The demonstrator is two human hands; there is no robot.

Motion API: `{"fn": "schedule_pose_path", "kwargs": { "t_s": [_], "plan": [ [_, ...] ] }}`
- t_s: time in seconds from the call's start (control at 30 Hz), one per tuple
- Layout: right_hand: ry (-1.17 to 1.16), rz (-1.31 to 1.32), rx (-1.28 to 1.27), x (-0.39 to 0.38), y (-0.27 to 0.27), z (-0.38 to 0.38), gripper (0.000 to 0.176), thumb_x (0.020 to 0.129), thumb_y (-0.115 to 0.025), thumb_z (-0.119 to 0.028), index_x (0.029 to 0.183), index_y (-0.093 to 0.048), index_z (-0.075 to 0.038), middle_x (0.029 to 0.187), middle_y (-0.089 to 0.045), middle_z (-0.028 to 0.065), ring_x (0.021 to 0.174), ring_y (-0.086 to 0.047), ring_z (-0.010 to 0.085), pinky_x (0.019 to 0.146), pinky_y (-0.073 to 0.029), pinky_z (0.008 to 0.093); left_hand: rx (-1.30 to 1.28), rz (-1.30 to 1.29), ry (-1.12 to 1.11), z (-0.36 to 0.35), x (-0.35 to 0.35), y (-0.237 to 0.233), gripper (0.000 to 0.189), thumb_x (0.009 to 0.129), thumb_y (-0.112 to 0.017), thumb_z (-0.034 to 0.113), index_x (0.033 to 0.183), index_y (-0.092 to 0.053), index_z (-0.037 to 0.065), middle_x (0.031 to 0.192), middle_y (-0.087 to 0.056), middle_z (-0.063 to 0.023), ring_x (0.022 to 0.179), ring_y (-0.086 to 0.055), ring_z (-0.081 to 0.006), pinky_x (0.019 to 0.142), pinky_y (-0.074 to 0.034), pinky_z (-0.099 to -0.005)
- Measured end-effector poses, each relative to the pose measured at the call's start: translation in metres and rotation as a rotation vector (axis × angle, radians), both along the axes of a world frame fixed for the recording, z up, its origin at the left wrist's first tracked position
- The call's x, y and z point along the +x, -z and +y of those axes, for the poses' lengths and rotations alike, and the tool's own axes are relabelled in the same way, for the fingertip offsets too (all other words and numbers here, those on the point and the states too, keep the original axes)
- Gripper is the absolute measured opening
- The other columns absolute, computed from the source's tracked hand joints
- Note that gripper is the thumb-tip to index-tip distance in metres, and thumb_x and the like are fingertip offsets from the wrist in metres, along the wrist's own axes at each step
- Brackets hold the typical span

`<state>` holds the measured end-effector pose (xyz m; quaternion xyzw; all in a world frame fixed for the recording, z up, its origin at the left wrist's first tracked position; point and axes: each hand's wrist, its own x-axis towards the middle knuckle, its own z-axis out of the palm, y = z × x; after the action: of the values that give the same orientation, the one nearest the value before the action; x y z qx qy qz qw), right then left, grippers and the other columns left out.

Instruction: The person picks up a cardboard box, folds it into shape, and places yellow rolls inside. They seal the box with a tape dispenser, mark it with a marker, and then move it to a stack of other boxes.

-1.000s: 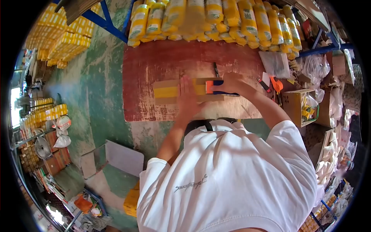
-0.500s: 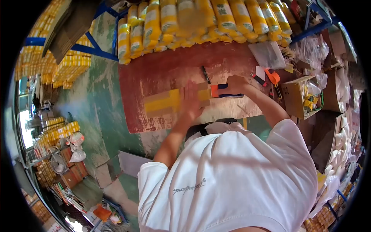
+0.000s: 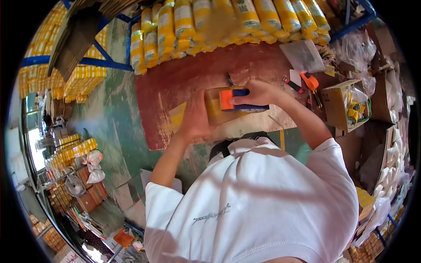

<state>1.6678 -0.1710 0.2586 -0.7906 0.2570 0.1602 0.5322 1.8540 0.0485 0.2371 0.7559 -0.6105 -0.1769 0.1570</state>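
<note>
A long brown cardboard piece with yellow tape [image 3: 215, 113] lies on the worn red tabletop [image 3: 166, 79]. My left hand [image 3: 195, 116] rests across it, fingers extended and slightly blurred. At its right part, my right hand [image 3: 254, 94] grips an orange and blue tape dispenser [image 3: 226, 100], whose orange end is over the cardboard. Just beyond the dispenser lies a black marker [image 3: 230, 79], partly hidden by it.
Yellow wrapped rolls [image 3: 184, 22] are stacked along the far table edge. To the right lie a red and black cutter [image 3: 293, 85], an orange-handled tool [image 3: 309, 81], a clear plastic bag [image 3: 302, 55] and an open cardboard box [image 3: 337, 105].
The tape dispenser in my right hand has moved left, over the cardboard. My left hand has shifted left and slightly nearer to my body.
</note>
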Motion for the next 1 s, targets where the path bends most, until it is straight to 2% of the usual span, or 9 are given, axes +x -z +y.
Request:
{"fn": "schedule_pose_path", "kwargs": {
  "t_s": [0.1, 0.17, 0.23, 0.27, 0.4, 0.47, 0.53, 0.77, 1.0],
  "plan": [
    [0.025, -0.195, -0.393, 0.037, -0.040, 0.039, 0.065, 0.073, -0.078, -0.064, 0.104, -0.078, -0.007, 0.102, -0.075, 0.0217, 0.089, -0.073, 0.0372, 0.080, -0.057, 0.0438, -0.014, 0.152, -0.103, 0.032, 0.022, 0.005, 0.124, 0.060, -0.091, 0.031, 0.155, -0.019, -0.003, 0.151, -0.036, -0.0287, 0.143, -0.033, -0.0485, 0.120, -0.028, -0.0544],
    [-0.101, -0.044, -0.359, 0.064, -0.069, 0.052, 0.068, 0.073, -0.076, -0.066, 0.106, -0.078, -0.007, 0.105, -0.074, 0.0232, 0.094, -0.073, 0.0388, 0.082, -0.058, 0.0464, -0.057, 0.170, -0.040, 0.046, 0.036, 0.026, 0.120, 0.066, -0.090, 0.023, 0.156, -0.016, -0.002, 0.151, -0.037, -0.0286, 0.140, -0.039, -0.0472, 0.117, -0.034, -0.0505],
    [-0.210, 0.103, -0.432, 0.091, -0.060, 0.061, 0.071, 0.072, -0.075, -0.068, 0.105, -0.078, -0.005, 0.104, -0.074, 0.0239, 0.097, -0.073, 0.0386, 0.082, -0.057, 0.0480, -0.139, 0.153, 0.076, 0.052, 0.049, 0.035, 0.121, 0.069, -0.089, 0.014, 0.159, -0.010, -0.001, 0.153, -0.039, -0.0262, 0.137, -0.046, -0.0441, 0.114, -0.041, -0.0457],
    [-0.160, -0.111, -0.492, 0.098, -0.029, 0.070, 0.075, 0.072, -0.073, -0.070, 0.103, -0.077, -0.002, 0.099, -0.075, 0.0228, 0.093, -0.073, 0.0367, 0.079, -0.057, 0.0475, -0.158, 0.216, 0.022, 0.060, 0.053, 0.039, 0.121, 0.070, -0.088, 0.012, 0.160, -0.009, 0.000, 0.154, -0.038, -0.0262, 0.138, -0.045, -0.0438, 0.113, -0.041, -0.0448],
    [-0.161, 0.011, -0.510, 0.152, -0.016, 0.120, 0.068, 0.072, -0.075, -0.064, 0.109, -0.074, -0.007, 0.101, -0.074, 0.0186, 0.093, -0.072, 0.0377, 0.081, -0.057, 0.0471, -0.164, 0.493, -0.233, 0.104, 0.066, 0.063, 0.119, 0.073, -0.087, 0.014, 0.161, -0.009, -0.004, 0.159, -0.029, -0.0296, 0.145, -0.035, -0.0464, 0.118, -0.036, -0.0464],
    [-0.302, 0.147, -0.478, 0.177, -0.022, 0.135, 0.067, 0.071, -0.077, -0.061, 0.111, -0.074, -0.007, 0.101, -0.074, 0.0188, 0.093, -0.073, 0.0372, 0.080, -0.057, 0.0472, -0.223, 0.444, -0.271, 0.123, 0.068, 0.077, 0.120, 0.073, -0.087, 0.019, 0.160, -0.010, -0.006, 0.162, -0.024, -0.0309, 0.149, -0.029, -0.0471, 0.121, -0.032, -0.0482],
    [-0.325, 0.156, -0.469, 0.191, -0.020, 0.142, 0.067, 0.070, -0.078, -0.059, 0.112, -0.073, -0.007, 0.100, -0.074, 0.0192, 0.093, -0.073, 0.0369, 0.080, -0.057, 0.0473, -0.359, 0.185, -0.206, 0.128, 0.063, 0.074, 0.122, 0.073, -0.088, 0.024, 0.161, -0.009, -0.006, 0.164, -0.021, -0.0302, 0.152, -0.026, -0.0454, 0.122, -0.029, -0.0485],
    [-0.240, -0.075, -0.565, 0.143, 0.000, 0.106, 0.082, 0.069, -0.073, -0.071, 0.117, -0.072, -0.005, 0.103, -0.074, 0.0214, 0.095, -0.073, 0.0374, 0.079, -0.057, 0.0475, -0.174, -0.044, -0.321, 0.127, 0.054, 0.053, 0.122, 0.074, -0.085, 0.044, 0.161, -0.015, -0.004, 0.166, -0.022, -0.0265, 0.154, -0.022, -0.0418, 0.124, -0.024, -0.0511],
    [-0.274, 0.237, -0.702, 0.135, -0.028, 0.107, 0.096, 0.068, -0.070, -0.080, 0.113, -0.072, 0.004, 0.101, -0.074, 0.0248, 0.092, -0.073, 0.0385, 0.078, -0.058, 0.0452, -0.036, -0.260, -0.205, 0.091, 0.033, 0.041, 0.121, 0.075, -0.080, 0.054, 0.159, -0.019, -0.008, 0.166, -0.020, -0.0265, 0.156, -0.019, -0.0402, 0.126, -0.019, -0.0512]
  ]
}}
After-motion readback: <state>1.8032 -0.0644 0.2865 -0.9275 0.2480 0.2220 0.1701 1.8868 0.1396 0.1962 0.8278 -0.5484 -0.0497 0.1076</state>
